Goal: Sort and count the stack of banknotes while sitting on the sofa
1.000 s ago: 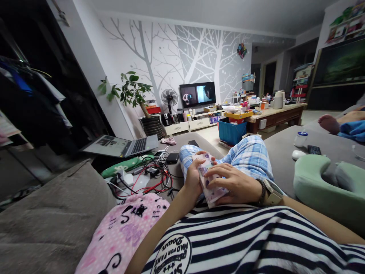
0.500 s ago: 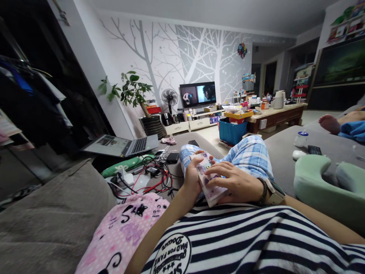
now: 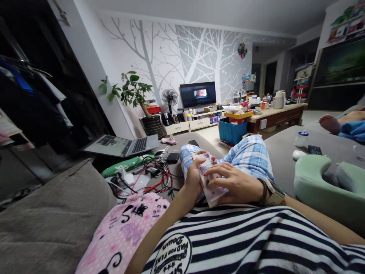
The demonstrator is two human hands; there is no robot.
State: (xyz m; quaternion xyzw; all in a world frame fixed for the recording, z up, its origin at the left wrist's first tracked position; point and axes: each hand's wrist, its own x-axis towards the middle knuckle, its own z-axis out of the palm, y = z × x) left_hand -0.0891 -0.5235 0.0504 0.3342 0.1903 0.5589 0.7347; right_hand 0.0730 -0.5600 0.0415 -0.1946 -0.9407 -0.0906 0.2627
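A stack of pinkish-purple banknotes (image 3: 210,191) lies slanted above my lap. My left hand (image 3: 194,174) is closed round its left side, with the thumb on top and fingertips showing at the far edge. Over the right part of the stack, my right hand (image 3: 235,182) has its bent fingers on the top note. Its thumb is mostly hidden low by the notes' right edge. Blue-and-white plaid trousers (image 3: 251,158) cover my legs just behind the stack.
Left of me are a pink blanket (image 3: 128,228), tangled cables (image 3: 159,177) and an open laptop (image 3: 125,146). To the right lie a green neck pillow (image 3: 313,182), a white mouse (image 3: 299,155) and a lidded jar (image 3: 301,139). Another person's foot (image 3: 329,123) rests farther back.
My right fingers have shifted slightly on the banknotes, and the stack's far end has moved a little. Both hands stay in nearly the same place. The television picture is different.
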